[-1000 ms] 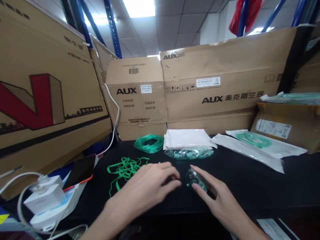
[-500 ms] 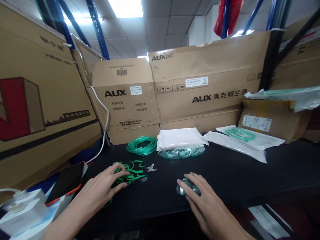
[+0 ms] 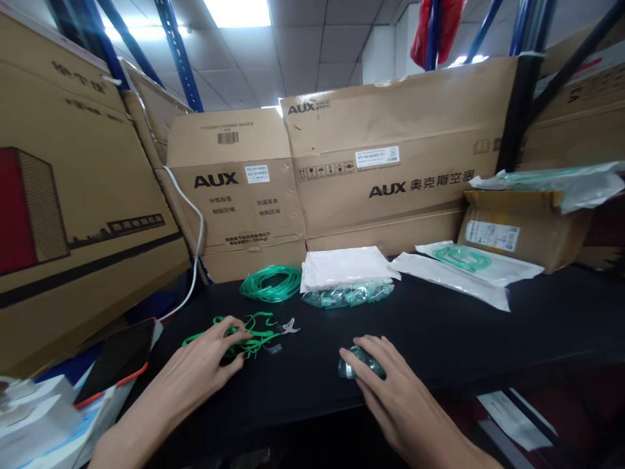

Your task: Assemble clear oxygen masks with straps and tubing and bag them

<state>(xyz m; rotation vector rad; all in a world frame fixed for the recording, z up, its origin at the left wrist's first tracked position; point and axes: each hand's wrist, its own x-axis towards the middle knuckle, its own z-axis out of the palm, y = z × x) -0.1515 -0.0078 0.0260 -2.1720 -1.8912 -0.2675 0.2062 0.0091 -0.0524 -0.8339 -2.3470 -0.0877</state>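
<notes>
My left hand reaches into a loose pile of green elastic straps. Its fingers are bent, with a gap between thumb and forefinger, and they touch the straps. Whether a strand is caught under them is hidden. My right hand lies over a clear, green-tinted plastic mask on the black table, fingers wrapped across it. Much of the mask is covered by the fingers. Just right of the straps are a small clear forked piece and a small clear plastic bit.
Behind the hands lie coiled green tubing, white packets and bagged clear-green parts. Flat pouches and a carton stand right. A phone and white chargers sit left. Cardboard panels wall the back.
The whole view has shifted slightly, so things sit a little further left. Some green straps by my left hand have moved, with a strand now showing beyond its wrist. My right hand stays on the mask.
</notes>
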